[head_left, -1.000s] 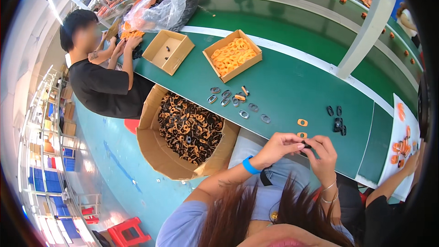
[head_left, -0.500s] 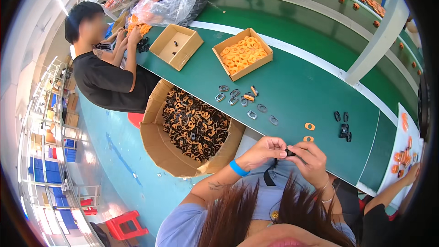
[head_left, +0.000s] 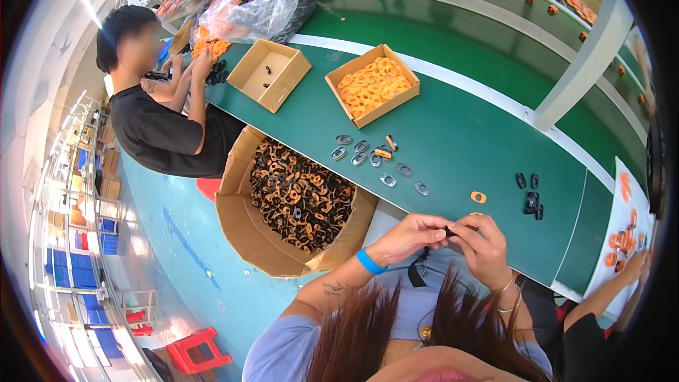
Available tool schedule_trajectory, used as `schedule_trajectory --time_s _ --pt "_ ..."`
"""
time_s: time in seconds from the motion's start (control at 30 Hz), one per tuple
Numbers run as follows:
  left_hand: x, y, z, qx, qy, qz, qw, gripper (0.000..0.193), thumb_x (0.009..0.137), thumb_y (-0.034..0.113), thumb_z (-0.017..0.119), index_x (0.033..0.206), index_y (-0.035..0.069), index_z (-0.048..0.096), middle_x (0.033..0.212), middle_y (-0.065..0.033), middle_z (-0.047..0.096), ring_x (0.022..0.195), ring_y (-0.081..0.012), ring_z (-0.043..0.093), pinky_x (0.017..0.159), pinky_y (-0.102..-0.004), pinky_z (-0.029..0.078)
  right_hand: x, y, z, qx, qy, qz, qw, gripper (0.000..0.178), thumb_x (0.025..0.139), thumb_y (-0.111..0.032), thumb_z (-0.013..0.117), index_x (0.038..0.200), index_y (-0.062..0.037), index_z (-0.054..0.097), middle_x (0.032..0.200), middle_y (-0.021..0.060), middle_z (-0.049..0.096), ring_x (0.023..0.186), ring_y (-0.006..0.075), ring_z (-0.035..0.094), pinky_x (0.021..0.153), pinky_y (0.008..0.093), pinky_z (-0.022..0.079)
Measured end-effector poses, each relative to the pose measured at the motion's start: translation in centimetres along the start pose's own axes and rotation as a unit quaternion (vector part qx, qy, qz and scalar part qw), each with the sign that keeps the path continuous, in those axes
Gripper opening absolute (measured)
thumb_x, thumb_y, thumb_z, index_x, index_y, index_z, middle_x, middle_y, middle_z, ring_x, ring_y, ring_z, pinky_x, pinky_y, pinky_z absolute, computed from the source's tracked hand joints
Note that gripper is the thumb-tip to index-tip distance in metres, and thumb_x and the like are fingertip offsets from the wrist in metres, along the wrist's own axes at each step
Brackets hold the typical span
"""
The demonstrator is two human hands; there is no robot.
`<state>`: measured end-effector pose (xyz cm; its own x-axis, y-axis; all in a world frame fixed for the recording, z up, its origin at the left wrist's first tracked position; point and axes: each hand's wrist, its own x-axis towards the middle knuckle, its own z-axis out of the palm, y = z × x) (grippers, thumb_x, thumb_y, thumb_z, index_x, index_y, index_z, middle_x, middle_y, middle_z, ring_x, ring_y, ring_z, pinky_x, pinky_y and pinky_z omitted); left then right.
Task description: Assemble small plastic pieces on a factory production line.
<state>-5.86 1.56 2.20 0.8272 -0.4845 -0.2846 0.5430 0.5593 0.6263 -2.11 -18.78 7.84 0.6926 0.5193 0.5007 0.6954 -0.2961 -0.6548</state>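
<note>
Both my hands meet over the near edge of the green table, pinching a small black oval part (head_left: 449,232) between their fingertips. My left hand (head_left: 411,236), with a blue band at the wrist, grips it from the left. My right hand (head_left: 484,242) closes on it from the right and partly covers its surface. Just beyond my right fingers lies a flat orange oval ring (head_left: 478,197). Several black oval pieces (head_left: 532,203) are grouped farther right. To the left, dark oval rings (head_left: 404,169) lie scattered, with an orange-and-black piece (head_left: 382,153) among them.
A cardboard box of orange rings (head_left: 352,117) stands on the table (head_left: 467,127), beside a box with a few black parts (head_left: 286,88). Below the edge, a large carton (head_left: 244,230) holds many orange-and-black pieces. A co-worker (head_left: 155,127) is at left; another person's arm (head_left: 608,288) reaches in at right.
My right hand has shifted slightly up, covering most of a second orange ring. The black part stays between my fingertips, turned a little. The co-worker's hands have moved.
</note>
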Motion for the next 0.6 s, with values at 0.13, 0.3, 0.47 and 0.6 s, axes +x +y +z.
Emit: schedule_trajectory --time_s 0.13,0.3,0.47,0.6 --pt "0.1 -0.5 -0.7 0.025 0.006 0.025 0.999 0.021 0.093 0.011 0.072 0.112 0.002 0.071 0.109 -0.0045 0.069 0.089 -0.0098 0.062 0.081 -0.0257 0.051 -0.1 0.2 0.0 -0.011 -0.012 -0.002 1.000 0.030 0.074 0.000 0.078 0.103 -0.0026 0.073 0.095 0.0090 0.065 0.080 0.0266 0.061 0.070 0.0377 0.050" --pt "0.3 -1.2 -0.5 0.008 0.040 0.078 0.996 0.009 0.092 0.007 0.073 0.100 0.003 0.070 0.100 -0.0018 0.066 0.086 -0.0093 0.061 0.077 -0.0245 0.050 -0.5 -0.1 -0.3 -0.031 -0.018 -0.007 0.999 0.032 0.074 -0.002 0.079 0.105 -0.0025 0.072 0.095 0.0093 0.064 0.082 0.0283 0.061 0.074 0.0393 0.050" --pt "0.8 -0.4 0.0 0.000 0.019 0.010 1.000 0.009 0.091 0.004 0.072 0.097 0.004 0.065 0.099 -0.0017 0.065 0.088 -0.0111 0.063 0.080 -0.0268 0.053 -1.4 0.9 -0.6 -0.019 -0.013 0.008 1.000 0.032 0.073 0.002 0.079 0.104 -0.0033 0.074 0.099 0.0107 0.066 0.086 0.0286 0.065 0.073 0.0368 0.054" --pt "0.5 -0.1 0.4 0.268 0.136 0.138 0.944 0.020 0.086 -0.001 0.077 0.101 0.003 0.066 0.102 -0.0029 0.066 0.090 -0.0116 0.065 0.080 -0.0272 0.055 -1.1 2.5 -1.5 -0.019 0.041 0.103 0.994 0.027 0.079 0.003 0.075 0.106 -0.0019 0.074 0.097 0.0124 0.068 0.079 0.0236 0.066 0.071 0.0331 0.055"
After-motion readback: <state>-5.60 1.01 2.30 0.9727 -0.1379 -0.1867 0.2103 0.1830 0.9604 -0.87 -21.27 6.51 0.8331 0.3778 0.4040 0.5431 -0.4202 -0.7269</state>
